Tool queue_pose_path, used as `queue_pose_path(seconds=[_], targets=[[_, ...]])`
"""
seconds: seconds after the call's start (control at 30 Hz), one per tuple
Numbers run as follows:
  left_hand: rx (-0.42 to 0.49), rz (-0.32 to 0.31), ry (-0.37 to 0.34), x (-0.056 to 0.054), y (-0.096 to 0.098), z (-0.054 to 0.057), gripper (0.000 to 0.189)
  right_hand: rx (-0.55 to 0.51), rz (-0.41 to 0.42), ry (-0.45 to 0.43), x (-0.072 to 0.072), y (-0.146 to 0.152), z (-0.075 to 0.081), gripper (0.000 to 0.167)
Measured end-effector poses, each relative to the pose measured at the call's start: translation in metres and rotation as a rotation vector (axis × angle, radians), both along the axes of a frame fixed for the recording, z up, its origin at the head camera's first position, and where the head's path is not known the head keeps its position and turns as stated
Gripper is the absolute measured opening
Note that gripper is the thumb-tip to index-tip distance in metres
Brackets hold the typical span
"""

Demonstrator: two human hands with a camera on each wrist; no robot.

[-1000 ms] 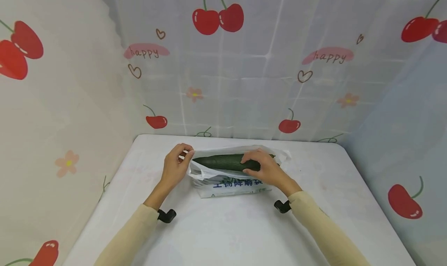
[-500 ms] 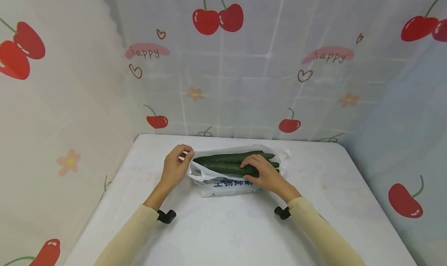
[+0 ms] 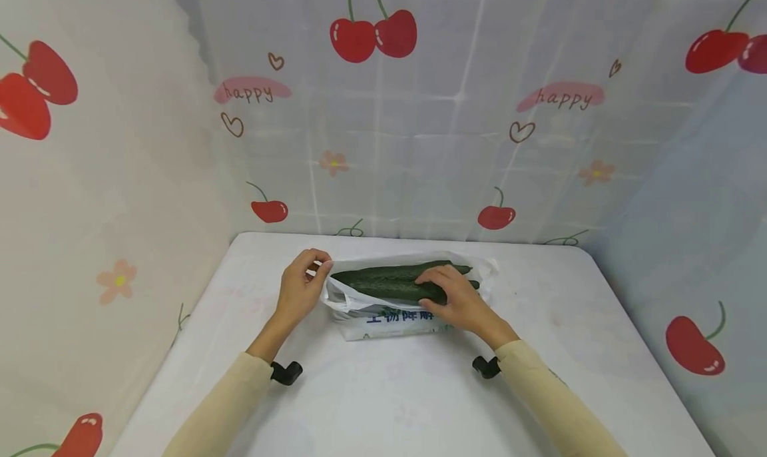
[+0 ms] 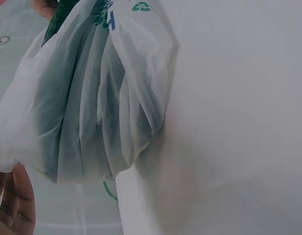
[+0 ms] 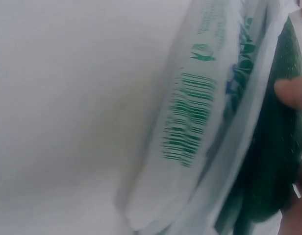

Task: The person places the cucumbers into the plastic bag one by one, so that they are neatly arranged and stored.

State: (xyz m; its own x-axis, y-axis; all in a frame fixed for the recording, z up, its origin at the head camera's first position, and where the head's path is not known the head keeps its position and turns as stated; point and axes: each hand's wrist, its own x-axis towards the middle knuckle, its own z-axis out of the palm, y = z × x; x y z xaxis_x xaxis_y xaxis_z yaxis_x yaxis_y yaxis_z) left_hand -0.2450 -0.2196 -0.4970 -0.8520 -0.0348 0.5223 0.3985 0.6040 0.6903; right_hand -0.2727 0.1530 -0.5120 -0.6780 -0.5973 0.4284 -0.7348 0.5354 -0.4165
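Note:
A white plastic bag (image 3: 355,328) with blue and green print lies on its side on the table, its mouth spread open. Several dark green cucumbers lie lengthwise in it. My left hand (image 3: 299,287) pinches the bag's rim at the left end; the left wrist view shows the gathered plastic (image 4: 92,112) hanging from those fingers. At the right half of the mouth, my right hand (image 3: 460,300) grips the front cucumber (image 3: 377,289), thumb on the near side and fingers over the top. Behind it lies another cucumber (image 3: 383,272). The bag's front wall hides the lower ones.
A white-covered table (image 3: 383,397) extends around the bag. Behind it hangs a pale curtain (image 3: 407,177) printed with cherries, and similar sheets stand at both sides. Black wrist mounts (image 3: 286,373) jut inward from both wrists.
The front cucumber has come down and toward me with my right hand, settling lower in the bag. Other cucumbers behind it have come into sight. My left hand has stayed at the rim.

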Motion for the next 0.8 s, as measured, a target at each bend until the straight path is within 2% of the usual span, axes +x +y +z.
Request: queue_pose_path(seconds=[0.13, 0.23, 0.33, 0.47, 0.57, 0.7, 0.8], targets=[[-0.008, 0.004, 0.000, 0.001, 0.000, -0.002, 0.004, -0.042, 0.022, 0.062, -0.005, -0.003, 0.010, 0.041], [-0.004, 0.007, -0.001, 0.001, -0.001, -0.003, 0.003, -0.051, 0.014, 0.056, -0.009, -0.003, 0.013, 0.043], [0.001, 0.003, -0.012, 0.000, -0.001, -0.003, 0.004, -0.044, 0.004, 0.020, -0.010, -0.002, 0.010, 0.041], [-0.001, 0.005, -0.008, 0.000, 0.000, 0.000, 0.004, -0.055, -0.006, 0.016, -0.007, 0.000, 0.000, 0.040], [0.001, 0.010, 0.001, -0.001, 0.000, 0.001, 0.005, -0.070, -0.052, 0.033, -0.005, 0.001, -0.005, 0.045], [-0.001, 0.011, 0.004, -0.001, 0.000, 0.000, 0.005, -0.088, -0.164, 0.052, 0.000, 0.006, -0.011, 0.058], [-0.001, 0.014, 0.001, 0.001, -0.001, -0.001, 0.006, -0.106, -0.218, 0.089, 0.004, 0.012, -0.016, 0.060]])
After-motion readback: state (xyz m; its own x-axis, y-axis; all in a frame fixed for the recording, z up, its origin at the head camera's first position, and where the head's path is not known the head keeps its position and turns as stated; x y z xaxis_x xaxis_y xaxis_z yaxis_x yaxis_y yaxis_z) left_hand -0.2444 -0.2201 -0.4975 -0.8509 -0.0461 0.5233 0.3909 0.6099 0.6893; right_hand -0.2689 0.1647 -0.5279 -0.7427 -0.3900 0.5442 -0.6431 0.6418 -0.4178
